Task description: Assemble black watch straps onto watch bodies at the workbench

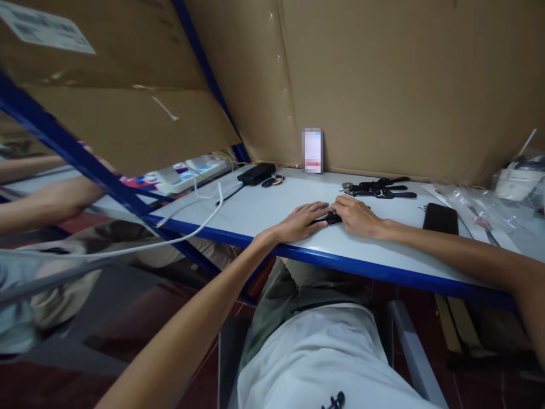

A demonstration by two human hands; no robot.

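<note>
Both my hands rest on the white table (272,207) near its blue front edge. My left hand (301,220) lies with its fingers stretched toward a small black object (332,217), touching it. My right hand (356,216) is curled over the same black object from the right and grips it. Most of that object is hidden between my fingers; it looks like a small watch-like piece.
Several black watch straps (385,188) lie behind my hands. A black phone (440,218) sits to the right, plastic bags (489,210) beyond it. A black adapter (256,173), white cable (200,221), power strip (187,173) and small white card (313,150) stand left and back. Another person's arm (42,201) is at far left.
</note>
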